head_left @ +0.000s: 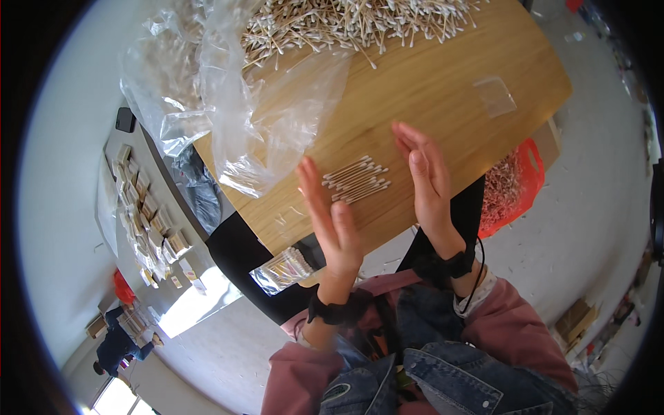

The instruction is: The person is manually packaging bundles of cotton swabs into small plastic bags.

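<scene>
Several cotton swabs (356, 178) lie side by side in a loose flat row on the wooden table (387, 90), their white tips uneven. At the left ends of the row stands my left hand (328, 214), on edge with its fingers stretched out. My right hand (427, 180) is held upright off the right ends, fingers extended and thumb apart, a gap between it and the swabs. The two palms face each other across the row, and neither hand grips anything. A large heap of loose swabs (360, 24) covers the far side of the table.
Clear plastic sheeting (242, 104) drapes over the table's left side. A small clear bag (495, 95) lies at the right. Below are a packed bag of swabs (282, 270) and a red bag (531, 183). Small packs (149, 214) cover another table; a person (119, 346) works beyond.
</scene>
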A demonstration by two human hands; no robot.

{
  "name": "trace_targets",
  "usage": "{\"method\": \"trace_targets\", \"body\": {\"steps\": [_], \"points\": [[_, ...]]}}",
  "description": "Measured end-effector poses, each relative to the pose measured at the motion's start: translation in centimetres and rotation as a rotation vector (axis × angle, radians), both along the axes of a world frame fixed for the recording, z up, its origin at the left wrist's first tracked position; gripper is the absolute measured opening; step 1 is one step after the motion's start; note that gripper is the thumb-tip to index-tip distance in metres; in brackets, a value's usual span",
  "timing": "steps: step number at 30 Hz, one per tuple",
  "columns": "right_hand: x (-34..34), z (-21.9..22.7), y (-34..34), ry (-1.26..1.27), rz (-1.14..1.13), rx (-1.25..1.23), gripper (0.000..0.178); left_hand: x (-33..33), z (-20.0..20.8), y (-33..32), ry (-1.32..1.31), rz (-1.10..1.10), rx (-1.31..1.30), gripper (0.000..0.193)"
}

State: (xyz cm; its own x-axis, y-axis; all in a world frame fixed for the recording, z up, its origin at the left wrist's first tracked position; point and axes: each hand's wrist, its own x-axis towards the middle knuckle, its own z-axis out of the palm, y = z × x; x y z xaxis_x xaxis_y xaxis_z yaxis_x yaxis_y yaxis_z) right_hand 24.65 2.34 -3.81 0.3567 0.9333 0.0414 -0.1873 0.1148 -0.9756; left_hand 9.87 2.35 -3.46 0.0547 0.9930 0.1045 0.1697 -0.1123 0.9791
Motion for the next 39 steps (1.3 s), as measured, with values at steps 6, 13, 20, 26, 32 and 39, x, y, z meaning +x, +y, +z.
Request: {"method": "trace_targets", "body": {"steps": [6,13,20,26,32,39], "points": [[-3.4,-0.8,0.8,0.094,0.072,0.05,0.052,1.3,0.2,0.1,-0.399,0.076,-0.111,0.073],[-2.8,-0.7,1.6,0.116,0.076,0.047,0.056,1.3,-0.7,0.9,-0.571,0.19,-0.093,0.072],[-2.0,-0.2,-0.1,0.156,0.0,-0.021,0.046,0.5,0.3,-0.2,-0.04,0.041,-0.062,0.077],[0.2,0.0,-1.2,-0.133,-0.058,-0.087,0.034,0.4,0.2,-1.5,1.158,-0.307,0.167,0.105],[1.3,0.7,-0.7,-0.669,0.149,-0.076,0.037,0.7,-0.2,-1.8,1.213,-0.327,0.149,0.113],[2.0,1.2,1.1,-0.873,0.319,0.076,0.035,0.8,-0.3,-1.9,1.168,-0.31,0.153,0.111]]}}
